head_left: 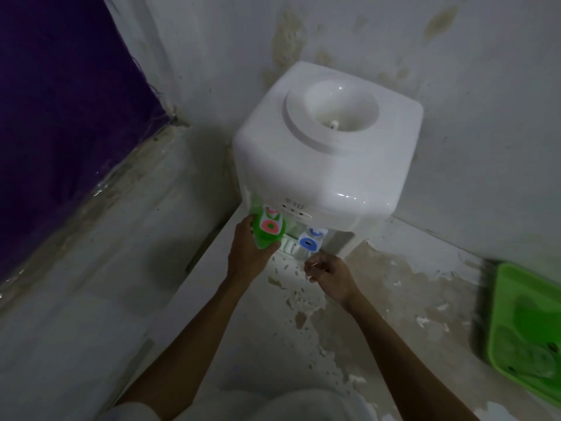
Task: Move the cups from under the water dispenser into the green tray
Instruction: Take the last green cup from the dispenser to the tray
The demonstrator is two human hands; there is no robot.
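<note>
- Flaking white counter nearest, bare between the forearms.
- Left hand clamps a green cup at the red tap.
- Right hand loosely curled beside a clear cup under the blue tap; grip unclear.
- Water dispenser fills the corner.
- Green tray at the right edge.

No wording can be read. The water dispenser bears a small dark mark on its front panel, above the taps; it may be a brand logo, but it is too blurred to make out.
</note>
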